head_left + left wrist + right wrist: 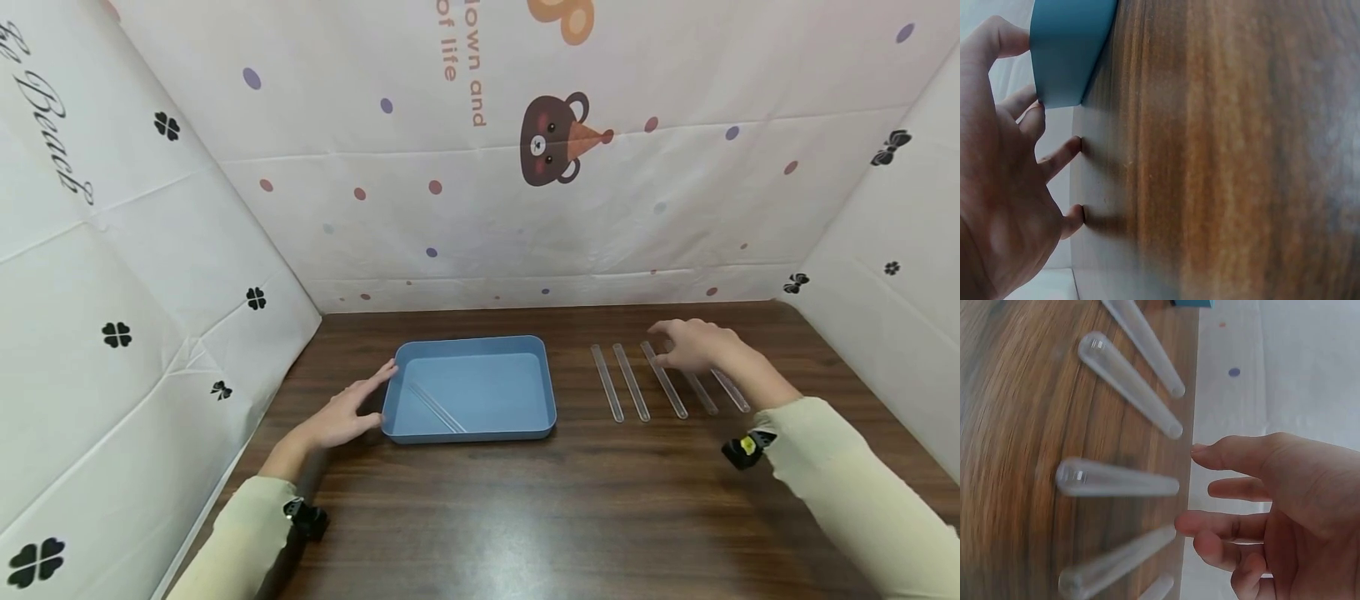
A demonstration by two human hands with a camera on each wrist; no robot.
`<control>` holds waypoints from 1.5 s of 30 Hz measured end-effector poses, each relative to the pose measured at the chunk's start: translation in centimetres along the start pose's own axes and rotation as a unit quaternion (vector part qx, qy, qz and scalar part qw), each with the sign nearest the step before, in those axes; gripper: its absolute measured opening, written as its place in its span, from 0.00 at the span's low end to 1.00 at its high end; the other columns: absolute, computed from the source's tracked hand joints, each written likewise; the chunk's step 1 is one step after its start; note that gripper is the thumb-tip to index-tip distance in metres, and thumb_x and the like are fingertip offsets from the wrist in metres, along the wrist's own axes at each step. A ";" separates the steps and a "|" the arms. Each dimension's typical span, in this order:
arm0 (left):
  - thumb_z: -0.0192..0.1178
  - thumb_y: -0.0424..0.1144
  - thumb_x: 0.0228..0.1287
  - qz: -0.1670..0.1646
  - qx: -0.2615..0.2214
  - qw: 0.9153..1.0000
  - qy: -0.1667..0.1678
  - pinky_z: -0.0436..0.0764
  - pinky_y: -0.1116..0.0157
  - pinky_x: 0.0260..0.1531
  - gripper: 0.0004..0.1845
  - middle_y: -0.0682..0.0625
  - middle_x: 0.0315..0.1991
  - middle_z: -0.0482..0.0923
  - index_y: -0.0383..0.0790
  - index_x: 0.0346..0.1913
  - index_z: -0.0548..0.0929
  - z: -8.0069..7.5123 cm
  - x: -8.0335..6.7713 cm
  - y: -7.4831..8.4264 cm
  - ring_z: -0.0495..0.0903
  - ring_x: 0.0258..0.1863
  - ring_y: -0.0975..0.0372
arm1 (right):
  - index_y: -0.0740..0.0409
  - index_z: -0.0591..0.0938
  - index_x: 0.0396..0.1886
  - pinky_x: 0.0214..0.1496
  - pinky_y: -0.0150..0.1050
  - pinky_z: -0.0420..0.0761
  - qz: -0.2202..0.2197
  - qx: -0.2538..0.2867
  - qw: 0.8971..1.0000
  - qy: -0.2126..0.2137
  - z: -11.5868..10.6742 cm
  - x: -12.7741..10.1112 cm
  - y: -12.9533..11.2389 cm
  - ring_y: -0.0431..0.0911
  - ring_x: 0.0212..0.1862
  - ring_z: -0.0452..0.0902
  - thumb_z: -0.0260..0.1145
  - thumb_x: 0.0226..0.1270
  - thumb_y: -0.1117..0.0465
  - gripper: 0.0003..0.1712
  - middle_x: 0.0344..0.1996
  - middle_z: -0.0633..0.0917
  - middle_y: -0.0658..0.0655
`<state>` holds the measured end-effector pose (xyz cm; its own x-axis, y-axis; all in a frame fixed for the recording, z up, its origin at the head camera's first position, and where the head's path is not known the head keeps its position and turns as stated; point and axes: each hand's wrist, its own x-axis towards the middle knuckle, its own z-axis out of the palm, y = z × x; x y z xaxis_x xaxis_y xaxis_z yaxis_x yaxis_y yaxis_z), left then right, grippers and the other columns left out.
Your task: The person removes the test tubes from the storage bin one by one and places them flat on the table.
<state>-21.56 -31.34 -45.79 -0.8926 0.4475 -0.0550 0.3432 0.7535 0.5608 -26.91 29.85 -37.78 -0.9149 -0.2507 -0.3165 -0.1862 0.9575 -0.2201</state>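
A shallow blue tray (pixel 545 392) stands on the brown wooden table, with one clear tube (pixel 438 407) lying inside it. My left hand (pixel 341 414) rests with straight fingers against the tray's left wall (pixel 1066 50). Right of the tray, several clear tubes (pixel 606 382) lie side by side. My right hand (pixel 693 344) hovers over the far ends of the row with fingers spread and relaxed, holding nothing. In the right wrist view the fingers (pixel 1229 522) are just beyond the tips of the tubes (pixel 1116 479).
White printed sheets wall the table (pixel 525 508) on the left, back and right. Bare table top lies between me and the tray and tubes. Small black-and-yellow cameras sit on both wrists.
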 end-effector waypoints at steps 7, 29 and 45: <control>0.57 0.42 0.76 -0.005 -0.007 1.000 -0.002 0.49 0.10 0.74 0.46 0.39 0.96 0.45 0.46 0.93 0.54 -0.1 0.0 0.3 0.57 0.88 0.26 | 0.61 0.69 0.87 0.32 0.46 0.76 -0.013 0.015 1.000 -0.008 -0.1 0.8 -2.8 0.51 0.32 0.85 0.68 0.83 0.46 0.43 0.49 0.92 0.69; 0.58 0.42 0.76 0.001 0.001 1.000 0.000 0.54 0.12 0.74 0.46 0.39 0.95 0.46 0.44 0.93 0.56 -0.1 0.1 0.2 0.57 0.89 0.27 | 0.52 0.73 0.86 0.48 0.58 0.86 -0.079 -0.019 0.997 0.006 -0.2 3.6 -10.8 0.64 0.64 0.88 0.70 0.82 0.45 0.40 0.80 0.79 0.70; 0.58 0.41 0.76 -0.002 -0.004 1.000 -0.002 0.52 0.12 0.75 0.45 0.40 0.96 0.45 0.46 0.93 0.55 0.0 0.1 0.0 0.56 0.89 0.27 | 0.50 0.76 0.85 0.55 0.59 0.89 -0.126 -0.032 0.992 0.006 0.8 5.3 -16.5 0.61 0.69 0.87 0.72 0.81 0.45 0.39 0.76 0.85 0.63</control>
<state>-21.64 -31.27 -45.83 -0.8924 0.4471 -0.0601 0.3380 0.7509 0.5674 -28.38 12.56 -36.57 -0.8411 -0.4809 -0.2477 -0.4306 0.8723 -0.2315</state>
